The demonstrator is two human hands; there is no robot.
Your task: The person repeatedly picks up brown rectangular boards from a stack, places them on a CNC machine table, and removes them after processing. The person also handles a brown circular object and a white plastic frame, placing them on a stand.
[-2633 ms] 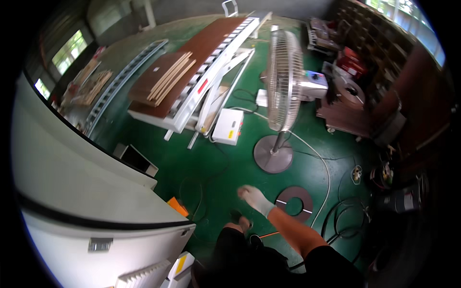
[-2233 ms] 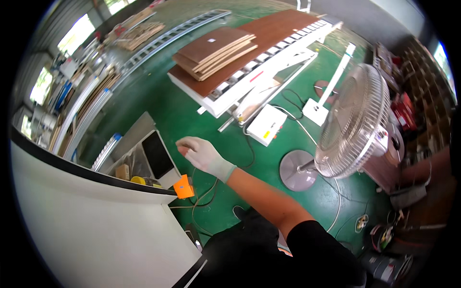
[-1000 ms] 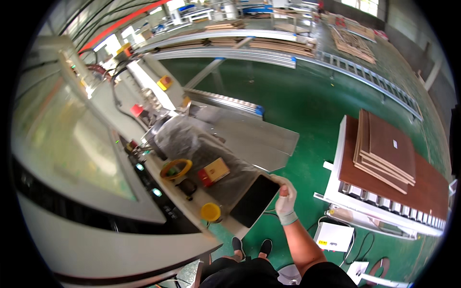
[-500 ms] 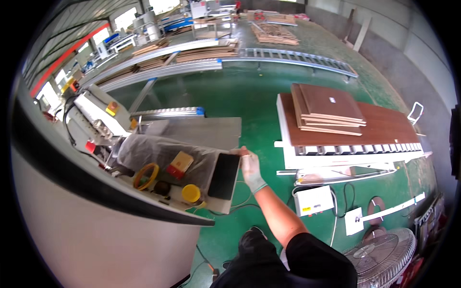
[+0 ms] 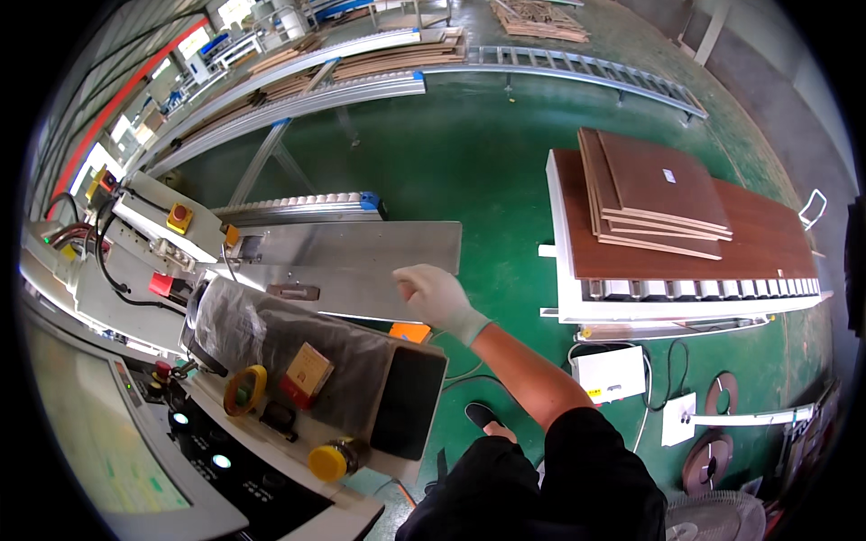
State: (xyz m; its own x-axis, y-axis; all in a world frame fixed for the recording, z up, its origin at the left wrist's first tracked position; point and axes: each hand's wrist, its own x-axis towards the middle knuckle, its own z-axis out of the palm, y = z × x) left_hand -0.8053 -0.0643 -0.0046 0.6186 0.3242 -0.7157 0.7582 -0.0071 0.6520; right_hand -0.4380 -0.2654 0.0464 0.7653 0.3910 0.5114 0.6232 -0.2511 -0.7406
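My right hand (image 5: 440, 302), in a whitish glove with bare-looking fingertips, hangs over the right end of a flat metal machine table (image 5: 361, 257). Its fingers curl inward; whatever they may hold is hidden. Below it, an orange piece (image 5: 410, 333) shows beside the table edge. Nearer to me, a tray top (image 5: 419, 464) carries a crumpled clear plastic sheet (image 5: 248, 329), a yellow tape roll (image 5: 244, 391), a red and tan small box (image 5: 307, 372), a jar with a yellow lid (image 5: 329, 462) and a flat black rectangle (image 5: 409, 401). My left hand is out of view.
At left stand a control panel with a screen (image 5: 113, 424) and a machine head with a red button (image 5: 179, 217). Brown boards (image 5: 658, 185) lie stacked at right. A roller conveyor (image 5: 577, 72) crosses behind. A fan (image 5: 717, 518) and cables lie near my right.
My right hand has left the tray's right edge and moved leftward and away from me over the metal table. The view has tilted down and left, bringing the control panel into sight.
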